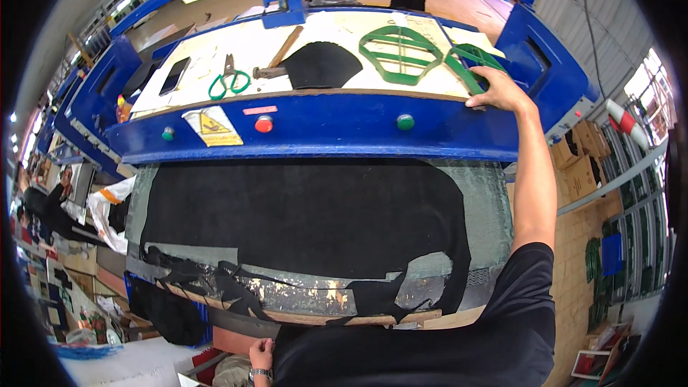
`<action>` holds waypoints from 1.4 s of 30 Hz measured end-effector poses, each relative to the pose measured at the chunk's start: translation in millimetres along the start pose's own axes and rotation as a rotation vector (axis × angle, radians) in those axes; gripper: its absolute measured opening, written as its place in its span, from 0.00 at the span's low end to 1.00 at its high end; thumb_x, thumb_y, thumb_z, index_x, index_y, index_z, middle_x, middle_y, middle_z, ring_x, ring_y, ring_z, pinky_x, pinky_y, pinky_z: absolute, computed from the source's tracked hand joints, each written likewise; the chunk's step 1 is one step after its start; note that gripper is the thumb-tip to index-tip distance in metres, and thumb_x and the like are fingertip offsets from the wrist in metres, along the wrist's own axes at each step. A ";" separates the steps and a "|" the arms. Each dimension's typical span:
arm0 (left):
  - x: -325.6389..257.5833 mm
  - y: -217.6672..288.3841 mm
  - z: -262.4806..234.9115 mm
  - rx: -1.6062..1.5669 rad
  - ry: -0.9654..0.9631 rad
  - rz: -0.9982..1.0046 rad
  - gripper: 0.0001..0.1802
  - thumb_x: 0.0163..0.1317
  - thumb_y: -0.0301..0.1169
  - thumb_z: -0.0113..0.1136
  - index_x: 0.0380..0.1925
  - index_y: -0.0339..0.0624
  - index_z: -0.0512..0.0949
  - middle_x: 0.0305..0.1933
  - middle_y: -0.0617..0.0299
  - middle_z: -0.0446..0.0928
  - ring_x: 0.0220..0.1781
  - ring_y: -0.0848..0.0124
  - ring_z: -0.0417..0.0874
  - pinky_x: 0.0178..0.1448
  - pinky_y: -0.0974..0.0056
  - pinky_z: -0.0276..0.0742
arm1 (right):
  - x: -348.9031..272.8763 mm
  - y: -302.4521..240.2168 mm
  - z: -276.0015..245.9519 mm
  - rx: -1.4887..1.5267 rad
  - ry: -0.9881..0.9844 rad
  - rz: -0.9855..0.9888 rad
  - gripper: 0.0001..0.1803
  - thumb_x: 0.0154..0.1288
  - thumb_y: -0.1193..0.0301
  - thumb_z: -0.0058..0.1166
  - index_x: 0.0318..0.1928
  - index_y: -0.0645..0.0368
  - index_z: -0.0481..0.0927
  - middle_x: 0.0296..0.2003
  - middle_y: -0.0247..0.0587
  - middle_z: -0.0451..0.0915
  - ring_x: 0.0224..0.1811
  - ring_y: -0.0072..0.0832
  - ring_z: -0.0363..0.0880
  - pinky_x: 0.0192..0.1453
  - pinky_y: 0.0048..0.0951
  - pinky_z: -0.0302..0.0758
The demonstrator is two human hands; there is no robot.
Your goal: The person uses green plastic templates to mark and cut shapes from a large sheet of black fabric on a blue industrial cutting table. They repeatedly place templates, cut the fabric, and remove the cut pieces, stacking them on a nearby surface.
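Observation:
My right hand (499,91) reaches up to the right end of the blue machine's top. Its thumb and fingers grip a green metal cutting die (460,72). Just left of it lies another green cutting die (401,56), a rounded frame with crossbars. Low by my body is my left hand (262,353), its fingers curled in, with nothing visible in them. Below the machine's beam, a wide sheet of black material (301,208) covers much of the cutting bed (491,201). Cut strips of black scrap (240,290) hang over the bed's near edge.
On the machine's top (276,39) lie green-handled scissors (229,82), a hammer (279,61), a black cut piece (322,64) and a dark phone-like slab (174,76). Red (264,124) and green buttons (405,122) line the blue beam (330,129). Cardboard boxes (577,161) stand at right.

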State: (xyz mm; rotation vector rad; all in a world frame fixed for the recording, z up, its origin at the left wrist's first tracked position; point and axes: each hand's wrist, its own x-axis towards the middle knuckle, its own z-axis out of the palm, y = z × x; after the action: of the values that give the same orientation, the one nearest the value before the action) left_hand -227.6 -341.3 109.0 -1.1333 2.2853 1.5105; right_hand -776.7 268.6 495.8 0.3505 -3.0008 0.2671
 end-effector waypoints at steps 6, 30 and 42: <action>-2.5 -25.4 2.7 0.028 0.042 0.010 0.14 0.69 0.34 0.65 0.37 0.30 0.84 0.30 0.58 0.86 0.33 0.74 0.86 0.41 0.67 0.80 | 4.9 -2.9 -6.0 -0.038 -0.064 0.074 0.49 0.47 0.51 0.78 0.69 0.58 0.74 0.66 0.54 0.74 0.72 0.45 0.70 0.76 0.40 0.65; -54.7 -2.3 -3.9 0.123 0.198 -0.070 0.15 0.69 0.40 0.65 0.43 0.39 0.86 0.32 0.55 0.86 0.34 0.68 0.86 0.44 0.62 0.80 | 165.7 -40.4 87.9 0.141 -0.083 -0.189 0.51 0.55 0.50 0.75 0.71 0.69 0.69 0.65 0.61 0.75 0.68 0.44 0.74 0.72 0.38 0.69; -34.2 -13.5 -9.9 0.049 0.098 0.041 0.13 0.73 0.34 0.62 0.43 0.33 0.84 0.37 0.59 0.87 0.39 0.73 0.86 0.47 0.67 0.79 | 90.3 -140.8 13.1 0.085 -0.015 -0.286 0.40 0.56 0.50 0.74 0.58 0.68 0.77 0.41 0.48 0.82 0.47 0.32 0.81 0.51 0.39 0.78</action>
State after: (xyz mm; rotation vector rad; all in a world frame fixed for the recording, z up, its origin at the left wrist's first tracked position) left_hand -192.2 -335.4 121.9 -1.1797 2.4093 1.4350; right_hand -831.7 111.6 517.2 0.7829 -2.9082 0.3653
